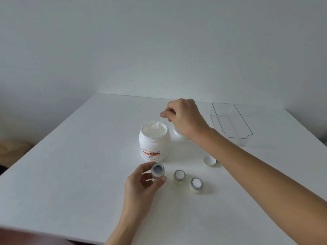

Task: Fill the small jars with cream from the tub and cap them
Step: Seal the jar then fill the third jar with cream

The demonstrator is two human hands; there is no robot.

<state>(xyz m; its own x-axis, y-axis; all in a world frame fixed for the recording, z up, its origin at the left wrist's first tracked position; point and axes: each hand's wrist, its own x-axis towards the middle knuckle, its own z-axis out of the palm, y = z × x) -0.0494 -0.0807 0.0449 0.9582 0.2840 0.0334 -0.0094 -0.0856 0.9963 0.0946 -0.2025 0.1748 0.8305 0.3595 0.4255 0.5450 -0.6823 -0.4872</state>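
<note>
The white cream tub (154, 145) stands open in the middle of the table, full of cream. Above its far rim, my right hand (184, 117) pinches a thin pale spatula (158, 125) whose tip is in the cream. My left hand (141, 183) holds a small jar (158, 171) just in front of the tub; its inside looks dark and empty. Two more small jars (179, 176) (196, 185) stand uncapped to the right, with white cream inside. A small white cap (210, 160) lies open side up further right.
The tub's white lid (177, 133) lies behind the tub, partly hidden by my right wrist. A clear plastic tray (231, 124) sits at the back right of the white table (70, 174). The table's front edge is close to me.
</note>
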